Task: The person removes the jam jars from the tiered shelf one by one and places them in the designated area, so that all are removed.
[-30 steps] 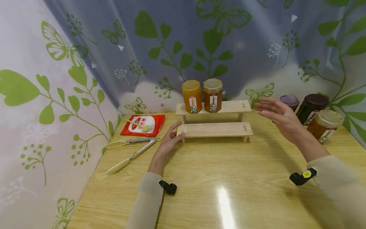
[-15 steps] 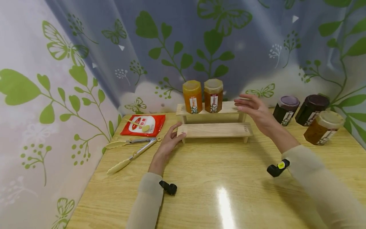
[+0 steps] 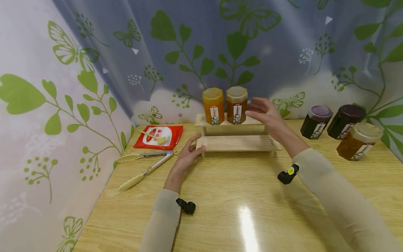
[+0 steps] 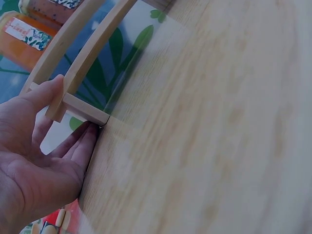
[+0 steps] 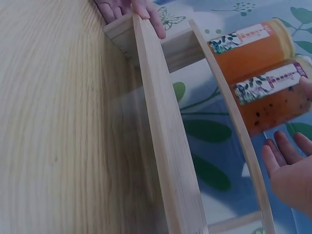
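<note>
A two-step wooden shelf [image 3: 237, 142] stands on the table near the curtain. My left hand [image 3: 186, 161] grips its lower left end; in the left wrist view the thumb lies on the lower board and the fingers reach the end leg. On the upper step stand an orange jam jar [image 3: 214, 109] and, to its right, a brownish jam jar [image 3: 237, 109] with dark specks. My right hand [image 3: 267, 115] is at the brownish jar's right side, fingers spread and slightly bent. In the right wrist view its thumb overlaps that jar, while the other fingers stay apart from it.
Two dark jars [image 3: 316, 123] [image 3: 345, 122] and an amber jar [image 3: 359, 142] stand at the right. To the left lie a red-and-white bag [image 3: 157, 137] with a small yellowish spoon [image 3: 161, 140] on it, and open tongs [image 3: 148, 169]. A patterned curtain [image 3: 201, 42] hangs behind.
My right hand has moved left from near the dark jars, over the shelf's right end, to the brownish jar. My left hand has stayed on the shelf's left end.
</note>
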